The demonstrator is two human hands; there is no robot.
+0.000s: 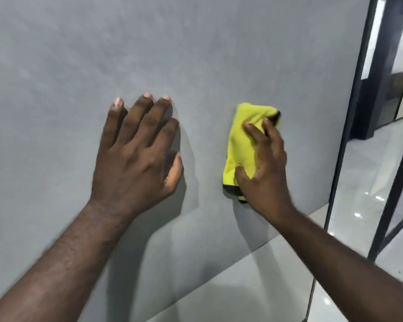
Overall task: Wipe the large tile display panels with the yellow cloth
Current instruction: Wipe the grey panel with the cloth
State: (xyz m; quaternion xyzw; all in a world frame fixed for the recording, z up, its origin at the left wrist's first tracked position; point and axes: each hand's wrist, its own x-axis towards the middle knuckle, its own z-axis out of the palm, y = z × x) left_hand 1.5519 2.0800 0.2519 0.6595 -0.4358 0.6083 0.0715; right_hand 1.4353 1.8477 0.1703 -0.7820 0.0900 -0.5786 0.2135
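A large grey tile display panel (149, 47) fills most of the view, standing upright in front of me. My left hand (137, 154) rests flat on it with fingers spread and straight. To its right, my right hand (263, 168) holds a folded yellow cloth (242, 140) with black edging against the panel, the thumb and fingers curled onto the cloth. The cloth sticks out above and to the left of the hand.
The panel's right edge meets a black metal frame (349, 126) with another panel behind it. A glossy light tiled floor (254, 287) runs below and to the right, reflecting ceiling lights. More dark frames stand at the far right.
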